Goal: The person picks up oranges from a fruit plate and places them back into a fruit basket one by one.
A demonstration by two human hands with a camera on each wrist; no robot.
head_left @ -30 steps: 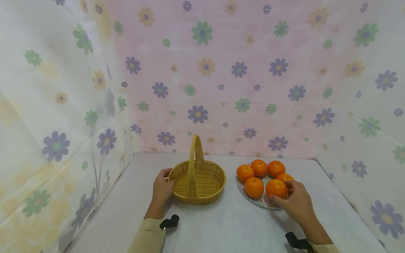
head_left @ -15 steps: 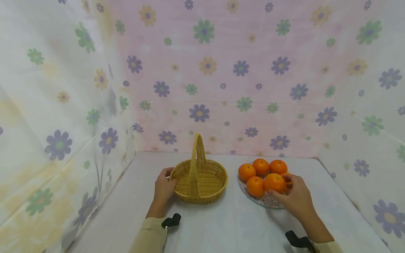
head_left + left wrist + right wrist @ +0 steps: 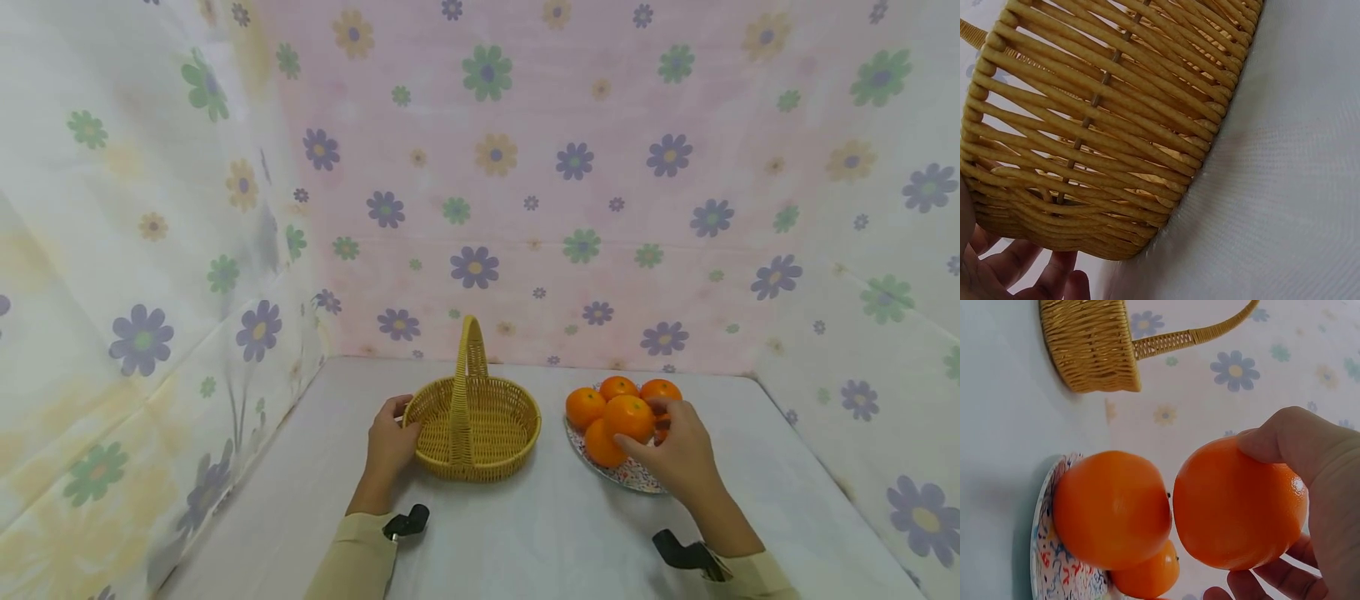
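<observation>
My right hand (image 3: 681,450) holds an orange (image 3: 628,418) between thumb and fingers, raised above the other oranges. In the right wrist view the held orange (image 3: 1235,506) hangs just past a second orange (image 3: 1113,509) that sits on the plate. A patterned plate (image 3: 637,477) carries several more oranges. To its left stands a yellow wicker basket (image 3: 506,462) with a tall handle and nothing inside. My left hand (image 3: 388,446) grips the basket's left rim, thumb at the inner edge. The left wrist view shows fingers (image 3: 1013,262) beside the basket's woven wall (image 3: 1104,119).
A white cloth (image 3: 540,533) covers the table. Flower-printed fabric (image 3: 525,183) hangs behind the table and along both sides. Bare cloth lies between basket and plate. Black wrist mounts (image 3: 407,521) sit at both sleeve cuffs.
My right hand has lifted the orange off the plate's right front and moved it left and up, over the front-left orange. My left hand and the basket have stayed in place.
</observation>
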